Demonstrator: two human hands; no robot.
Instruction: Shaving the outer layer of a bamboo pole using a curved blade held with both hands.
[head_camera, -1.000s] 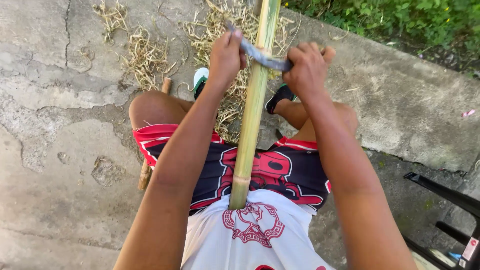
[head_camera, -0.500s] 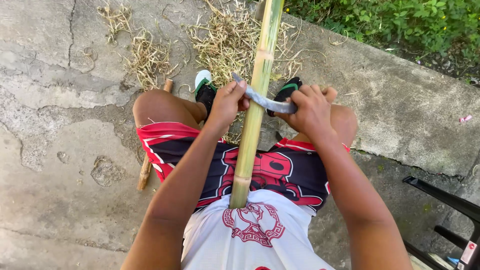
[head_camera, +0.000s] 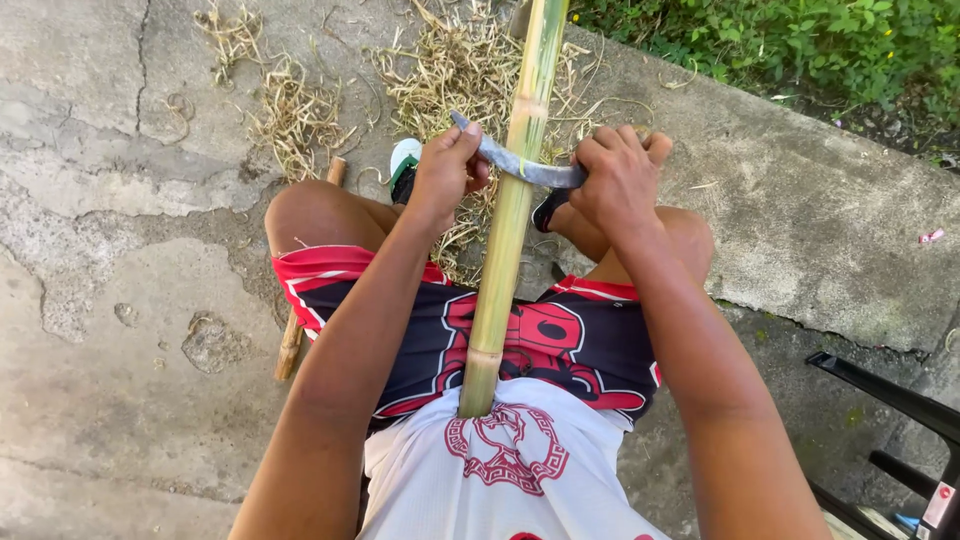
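Item: bamboo pole, green-yellow, long. It lies along the midline between my knees, near end butted against my white shirt, far end running out over the concrete floor toward its grassy far edge.

Item: curved blade, grey metal, laid crosswise over the pole, touching it just below a node.

Left hand: fingers curled and pressed together around the blade's left end, on the pole's left side. Forearm runs straight down toward the camera.

Right hand: closed in a fist on the blade's right end, knuckles up, wrist over my right knee.

Handling note, my judgement: scraping goes best with both ends pulled evenly, the edge at a shallow angle so it shaves skin rather than bites, elbows tucked, pole braced firm against the body.

Also present: dry shavings on the floor beyond my feet; a wooden stick beside my left thigh; a dark chair frame at the right edge.
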